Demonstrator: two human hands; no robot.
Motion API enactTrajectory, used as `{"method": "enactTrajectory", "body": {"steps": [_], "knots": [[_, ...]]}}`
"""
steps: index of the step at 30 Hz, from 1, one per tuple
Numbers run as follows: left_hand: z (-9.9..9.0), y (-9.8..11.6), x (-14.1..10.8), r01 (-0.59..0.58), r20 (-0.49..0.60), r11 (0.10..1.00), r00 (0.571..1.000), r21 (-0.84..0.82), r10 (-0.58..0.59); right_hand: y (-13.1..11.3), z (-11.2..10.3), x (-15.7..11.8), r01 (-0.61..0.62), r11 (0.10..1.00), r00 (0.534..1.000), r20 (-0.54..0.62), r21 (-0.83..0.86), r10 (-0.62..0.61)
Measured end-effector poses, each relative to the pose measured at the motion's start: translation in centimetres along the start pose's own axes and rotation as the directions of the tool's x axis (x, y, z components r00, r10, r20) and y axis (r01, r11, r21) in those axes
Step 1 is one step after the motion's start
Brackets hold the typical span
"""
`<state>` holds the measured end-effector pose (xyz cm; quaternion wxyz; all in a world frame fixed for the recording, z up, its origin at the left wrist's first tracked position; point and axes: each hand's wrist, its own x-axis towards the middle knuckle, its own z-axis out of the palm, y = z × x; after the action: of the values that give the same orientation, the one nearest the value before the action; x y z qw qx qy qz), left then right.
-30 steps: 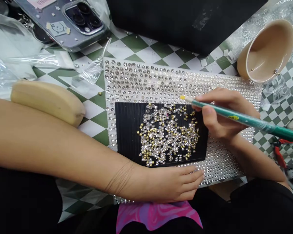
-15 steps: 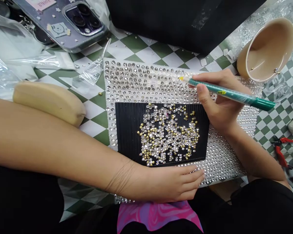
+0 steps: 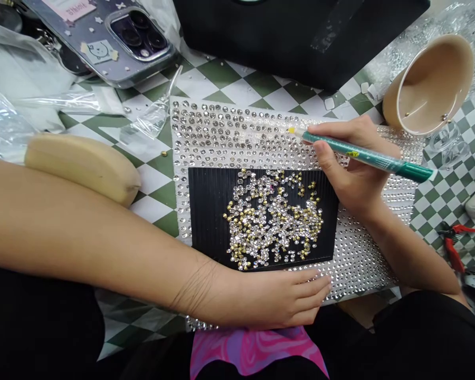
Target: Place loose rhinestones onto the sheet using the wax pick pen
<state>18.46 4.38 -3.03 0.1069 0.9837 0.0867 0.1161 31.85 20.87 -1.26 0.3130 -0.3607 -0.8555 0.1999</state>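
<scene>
Patterned cloth: pink and purple fabric [image 3: 257, 348] at the near edge, just below the left forearm.
Left hand: the left hand [image 3: 277, 298] lies low with its back up, fingers together and nearly straight, released as far as shows; the underside is hidden. The fingertips lie over the near margin of the stone-covered sheet [image 3: 360, 272], and the forearm slants in from the left.
Black tray: the ribbed black tray [image 3: 208, 216] lies on the sheet, just beyond the left hand, bearing loose stones [image 3: 277, 227], clear and gold.
Right hand: the right hand [image 3: 358, 177] grasps the green pen [image 3: 374, 157] between thumb and fingers, wrist beyond the tray's right side, forearm rising from the lower right.
Pen: slanted, its yellow tip [image 3: 291, 130] over the sheet's far rows; contact cannot be told.
Just changed: the tip has moved from beside the tray's far edge to those rows. The work now seems centred on the sheet's stones, not the loose ones.
Table: the checked table [image 3: 154, 211] carries the sheet, with a tilted beige cup [image 3: 414, 87] beside its far right corner.
Far side: a phone [image 3: 73, 45] at left, a black box [image 3: 269, 47] in the middle.
</scene>
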Motion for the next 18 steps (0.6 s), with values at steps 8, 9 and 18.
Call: {"method": "enactTrajectory", "body": {"steps": [8, 9, 18], "knots": [[-0.1, -0.1, 0.0, -0.015, -0.011, 0.996, 1.0, 0.083, 0.016, 0.3, 0.1, -0.1, 0.007, 1.0, 0.999, -0.031, 0.028, -0.006], [0.0, -0.1, -0.1, -0.011, -0.015, 0.997, 1.0, 0.075, 0.012, 0.4, 0.2, -0.1, 0.007, 0.999, 0.999, -0.046, 0.034, -0.005], [0.3, 0.2, 0.0, 0.005, -0.039, 0.998, 0.999, 0.061, -0.003, -0.6, -0.2, -0.6, 0.225, 0.932, 0.973, -0.017, 0.283, -0.23]]}}
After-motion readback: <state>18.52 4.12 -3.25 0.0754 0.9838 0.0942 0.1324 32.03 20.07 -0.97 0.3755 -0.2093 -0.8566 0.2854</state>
